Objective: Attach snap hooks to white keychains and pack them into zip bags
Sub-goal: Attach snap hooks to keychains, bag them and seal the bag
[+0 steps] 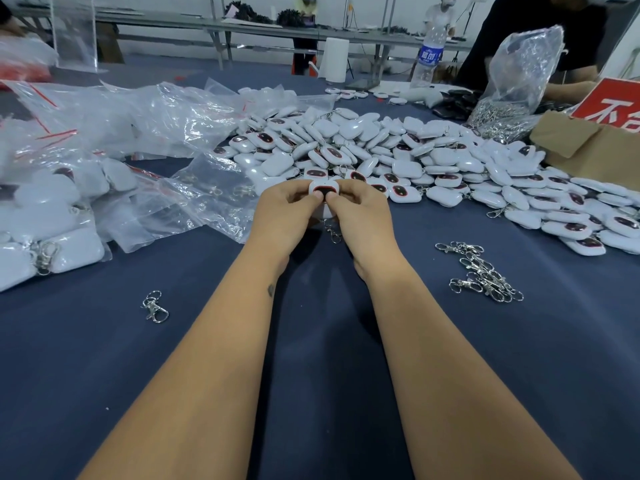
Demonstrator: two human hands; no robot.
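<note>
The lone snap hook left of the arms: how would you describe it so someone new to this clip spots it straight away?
Start at the dark blue table and find the person's left forearm. To its left, below the heap of zip bags, a single silver snap hook lies alone on bare cloth. The other loose hooks form a cluster of snap hooks right of the arms.

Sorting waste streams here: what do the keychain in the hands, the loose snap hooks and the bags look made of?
Keychain: likely glossy white plastic, soft highlights. Snap hooks: shiny silver metal, bright glints. Zip bags: thin clear plastic film, crinkled and see-through.
</note>
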